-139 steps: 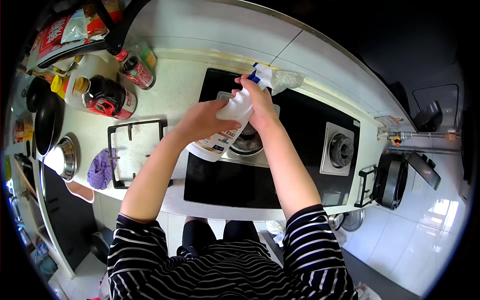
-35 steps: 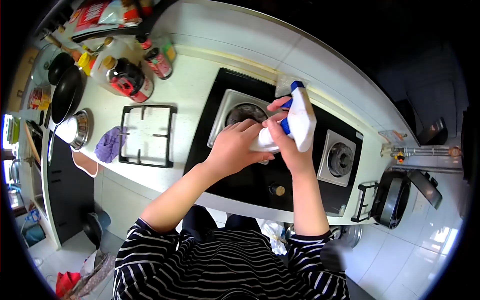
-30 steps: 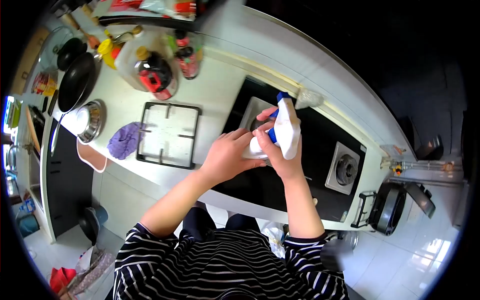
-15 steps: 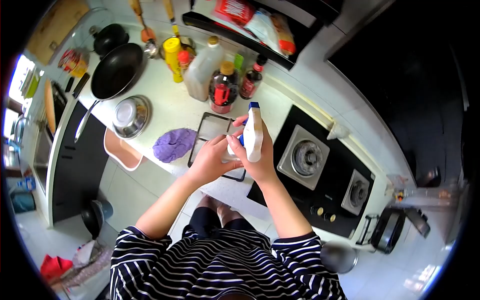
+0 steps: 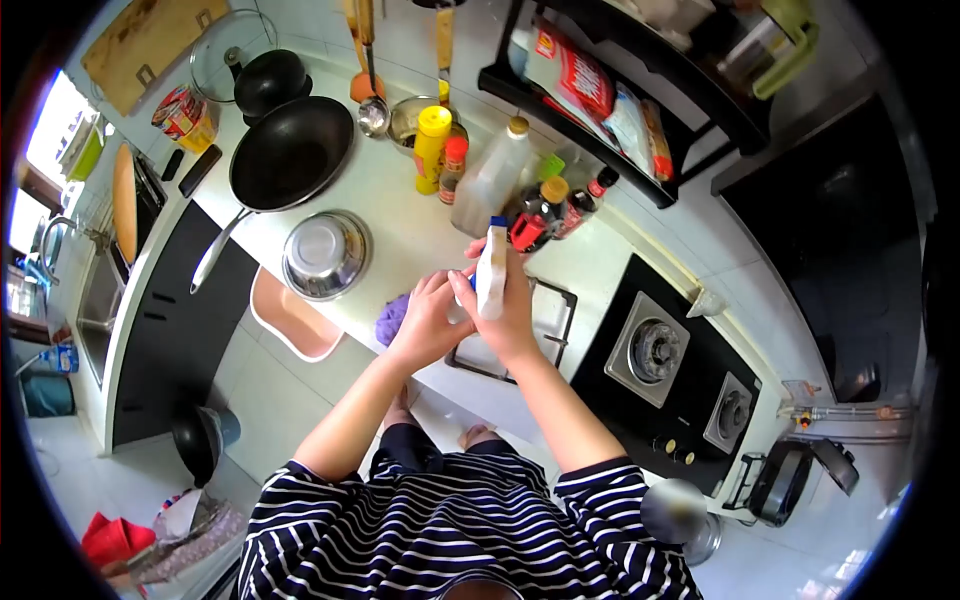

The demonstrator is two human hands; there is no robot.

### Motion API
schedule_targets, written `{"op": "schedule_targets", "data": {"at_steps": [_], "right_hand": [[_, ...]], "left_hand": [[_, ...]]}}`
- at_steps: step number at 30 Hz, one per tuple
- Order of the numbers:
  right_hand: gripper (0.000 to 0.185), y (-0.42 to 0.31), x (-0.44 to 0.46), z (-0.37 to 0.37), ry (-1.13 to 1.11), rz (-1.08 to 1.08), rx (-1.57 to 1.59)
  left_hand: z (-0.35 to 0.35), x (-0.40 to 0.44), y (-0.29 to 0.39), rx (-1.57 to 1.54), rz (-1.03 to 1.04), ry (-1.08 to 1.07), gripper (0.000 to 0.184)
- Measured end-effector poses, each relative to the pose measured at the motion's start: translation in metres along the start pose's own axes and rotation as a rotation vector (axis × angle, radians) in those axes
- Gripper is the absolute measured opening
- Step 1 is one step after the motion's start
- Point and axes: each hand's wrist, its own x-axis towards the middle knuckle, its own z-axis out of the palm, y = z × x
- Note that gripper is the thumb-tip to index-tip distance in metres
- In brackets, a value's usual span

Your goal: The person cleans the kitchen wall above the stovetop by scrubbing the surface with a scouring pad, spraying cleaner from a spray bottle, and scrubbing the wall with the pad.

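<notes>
Spray bottle, white with a blue nozzle tip, was held above the near side of the counter, its head uppermost and the blue tip toward the far side. Most of its body was hidden by the hands. It looked like stiff, smooth plastic, so it was probably fairly light and hard to break; how full it was could not be told, and any wetness could have made it slippery. Its neck, just under the head, seemed the surest place to take hold, with the body as a second support.

Right hand was closed around the bottle just under the head, some fingers showing on the left side of it. Left hand came in from the left, thumb and fingers curled about the bottle; how tightly either hand pressed did not show.

Below the hands a black pot support lay on the counter, partly hidden by them. A purple cloth showed just left of the left hand, with a steel bowl farther left. A dark sauce bottle stood toward the far side, and a black hob lay to the right.
</notes>
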Motion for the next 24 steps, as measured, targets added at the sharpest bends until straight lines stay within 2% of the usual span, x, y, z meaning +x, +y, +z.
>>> {"op": "schedule_targets", "data": {"at_steps": [2, 6, 11, 14, 18, 22, 24], "right_hand": [[0.038, 0.008, 0.013, 0.03, 0.043, 0.003, -0.11], [0.046, 0.035, 0.037, 0.074, 0.165, -0.061, -0.188], [0.054, 0.073, 0.047, 0.106, 0.233, 0.055, -0.21], [0.056, 0.074, 0.05, 0.121, 0.271, 0.1, -0.21], [0.056, 0.083, 0.053, 0.125, 0.292, 0.108, -0.232], [0.074, 0.078, 0.048, 0.12, 0.238, 0.107, -0.277], [0.082, 0.095, 0.037, 0.122, 0.258, 0.091, -0.12]], "left_hand": [[-0.016, 0.007, -0.029, 0.055, 0.009, 0.014, 0.06], [-0.046, 0.027, -0.062, -0.043, -0.028, 0.058, 0.054], [-0.062, 0.05, -0.113, -0.098, -0.094, -0.164, 0.054], [-0.068, 0.059, -0.137, -0.123, -0.047, -0.251, 0.054], [-0.07, 0.06, -0.15, -0.189, -0.033, -0.266, 0.058], [-0.074, 0.055, -0.143, -0.199, -0.057, -0.229, 0.066], [-0.077, 0.046, -0.142, -0.163, -0.074, -0.137, 0.069]]}}
